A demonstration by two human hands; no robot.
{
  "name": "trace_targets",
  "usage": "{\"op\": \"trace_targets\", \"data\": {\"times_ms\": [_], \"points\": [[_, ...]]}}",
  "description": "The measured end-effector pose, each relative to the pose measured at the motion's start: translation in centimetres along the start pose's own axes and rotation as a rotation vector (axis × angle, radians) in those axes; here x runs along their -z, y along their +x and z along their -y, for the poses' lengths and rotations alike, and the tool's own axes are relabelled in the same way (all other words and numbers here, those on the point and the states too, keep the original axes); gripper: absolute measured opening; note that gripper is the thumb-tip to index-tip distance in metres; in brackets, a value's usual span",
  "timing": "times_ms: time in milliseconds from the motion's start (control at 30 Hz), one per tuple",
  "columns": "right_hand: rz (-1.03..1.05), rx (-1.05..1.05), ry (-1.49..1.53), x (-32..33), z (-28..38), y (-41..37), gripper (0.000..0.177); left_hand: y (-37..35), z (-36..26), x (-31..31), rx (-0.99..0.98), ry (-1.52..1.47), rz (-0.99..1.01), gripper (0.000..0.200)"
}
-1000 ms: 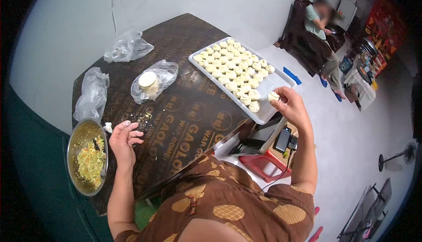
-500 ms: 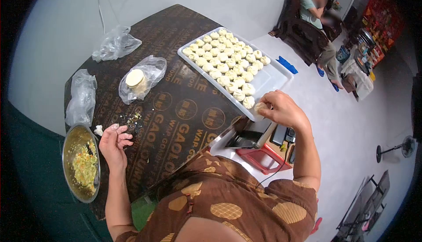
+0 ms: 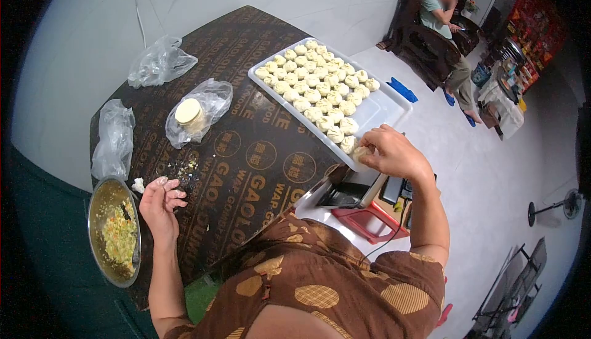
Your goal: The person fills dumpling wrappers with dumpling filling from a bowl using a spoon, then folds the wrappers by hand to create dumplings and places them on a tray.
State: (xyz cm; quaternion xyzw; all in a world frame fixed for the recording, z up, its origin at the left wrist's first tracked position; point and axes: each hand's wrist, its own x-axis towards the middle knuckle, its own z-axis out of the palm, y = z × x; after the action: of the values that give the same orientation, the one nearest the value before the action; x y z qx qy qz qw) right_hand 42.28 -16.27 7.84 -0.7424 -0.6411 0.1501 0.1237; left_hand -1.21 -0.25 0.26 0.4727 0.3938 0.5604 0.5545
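Note:
My right hand (image 3: 394, 152) is closed on a dumpling (image 3: 361, 152) at the near corner of a pale plastic tray (image 3: 385, 106). Rows of pleated dumplings (image 3: 313, 80) fill much of that tray, next to the held one. Over the table's left part my left hand (image 3: 161, 202) hovers with its fingers apart and flour on the fingertips. Beside it stands a metal bowl (image 3: 92, 228) of chopped filling (image 3: 118, 234). A small white lump (image 3: 138, 185) lies between bowl and fingers. Farther back, a stack of round wrappers (image 3: 188, 111) sits on a clear plastic bag (image 3: 217, 93).
Two more crumpled plastic bags, one at the back (image 3: 161, 62) and one at the left (image 3: 114, 139), lie on the dark printed table (image 3: 246, 182). Filling crumbs (image 3: 183, 168) are scattered there. A red stool (image 3: 369, 223) stands below the tray. A person (image 3: 440, 16) sits in an armchair behind.
My right hand has shifted slightly left, bringing the dumpling close against the last one in the row. My left hand has barely moved.

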Motion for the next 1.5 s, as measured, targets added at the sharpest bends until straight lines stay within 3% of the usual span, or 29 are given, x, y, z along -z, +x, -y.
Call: {"op": "trace_targets", "data": {"times_ms": [533, 833, 1500], "points": [[0.014, 0.201, 0.146, 0.3, -2.7, 0.3, 0.032, 0.1, 0.1, 0.0, -0.002, 0.012, 0.007, 0.018], [0.050, 0.093, 0.217, -0.4, -2.9, 0.7, 0.037, 0.2, 0.3, 0.1, -0.008, 0.027, 0.012, 0.019], [-0.007, 0.127, 0.269, -0.6, -3.3, 0.6, 0.030, 0.2, 0.4, 0.1, -0.001, 0.022, 0.013, 0.018]]}}
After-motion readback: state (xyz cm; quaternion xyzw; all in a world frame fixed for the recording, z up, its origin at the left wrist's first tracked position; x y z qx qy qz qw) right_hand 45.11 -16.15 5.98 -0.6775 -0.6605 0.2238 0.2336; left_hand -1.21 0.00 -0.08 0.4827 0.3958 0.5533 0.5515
